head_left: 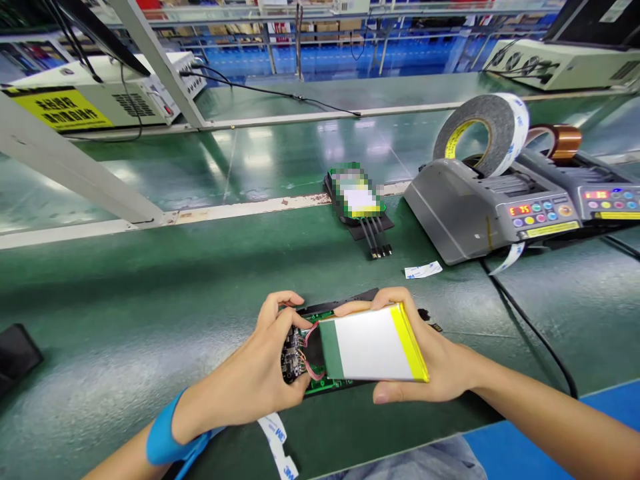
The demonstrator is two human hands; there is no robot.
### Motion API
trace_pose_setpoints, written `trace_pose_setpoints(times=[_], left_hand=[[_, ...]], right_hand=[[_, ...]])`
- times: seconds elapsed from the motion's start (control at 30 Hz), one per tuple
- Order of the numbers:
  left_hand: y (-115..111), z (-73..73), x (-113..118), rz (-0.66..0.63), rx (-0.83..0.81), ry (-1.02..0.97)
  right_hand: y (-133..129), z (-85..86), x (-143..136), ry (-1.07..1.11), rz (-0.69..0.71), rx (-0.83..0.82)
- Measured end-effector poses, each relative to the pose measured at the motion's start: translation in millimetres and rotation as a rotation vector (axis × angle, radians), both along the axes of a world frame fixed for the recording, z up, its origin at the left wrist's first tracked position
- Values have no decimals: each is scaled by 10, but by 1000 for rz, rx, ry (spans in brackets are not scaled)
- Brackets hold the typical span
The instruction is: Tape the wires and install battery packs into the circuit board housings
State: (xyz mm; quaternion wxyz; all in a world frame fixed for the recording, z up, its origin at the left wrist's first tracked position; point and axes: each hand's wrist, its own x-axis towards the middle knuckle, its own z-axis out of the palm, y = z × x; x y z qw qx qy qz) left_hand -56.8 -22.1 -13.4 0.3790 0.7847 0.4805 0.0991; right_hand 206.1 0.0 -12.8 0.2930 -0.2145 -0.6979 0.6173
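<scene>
We've got two bare hands at work on the worktop (150, 287). Right hand (440, 363): closed around a flat battery (373, 343), fingers along its far side, thumb by the near edge. Battery is silvery white, green band at its 9 o'clock end, yellow edge at 3 o'clock; we see it tilted, over part of an open circuit board (291, 357). Left hand (265, 367), blue wristband (165, 430) on the wrist: curled around the board's 9 o'clock end, fingers on the far side, thumb on the near side. Pinkish wires (314, 372) show between board and battery.

From the battery, we note at 12 o'clock a second device (347, 193), partly pixelated, flat leads (376, 238) pointing towards us. At 1 o'clock, a loose tape strip (423, 270); at 2 o'clock, a grey tape dispenser (450, 213) with a wide tape roll (513, 133) on top and red digits lit. Just beside it, another dispenser (607, 190) with a brown roll (568, 141). Black cable (540, 330) runs at 3 o'clock. Another tape piece (275, 437) lies around 7 o'clock, near the left wrist; a dark object (17, 360), cut off by the view, at 9.
</scene>
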Motion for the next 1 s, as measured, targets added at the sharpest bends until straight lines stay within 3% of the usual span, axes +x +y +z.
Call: trace_pose_setpoints(times=[0.17, 0.3, 0.4, 0.47, 0.57, 0.67, 1.0], left_hand=[[-2, 4, 30, 16, -20, 38], [-2, 22, 47, 3, -66, 42], [-11, 17, 47, 11, -53, 33], [-27, 10, 46, 23, -44, 33], [-66, -4, 49, 34, -44, 26], [-102, -22, 59, 45, -33, 28], [-131, -85, 96, 122, 41, -54]], right_hand=[[24, 114, -18, -259, -35, 51], [0, 304, 41, -497, -143, 212], [-29, 365, 81, -683, -82, 339], [-43, 311, 81, -772, -53, 458], [-57, 134, 57, -692, -132, 632], [-69, -22, 34, -517, -210, 698], [-204, -78, -128, -482, -258, 556]])
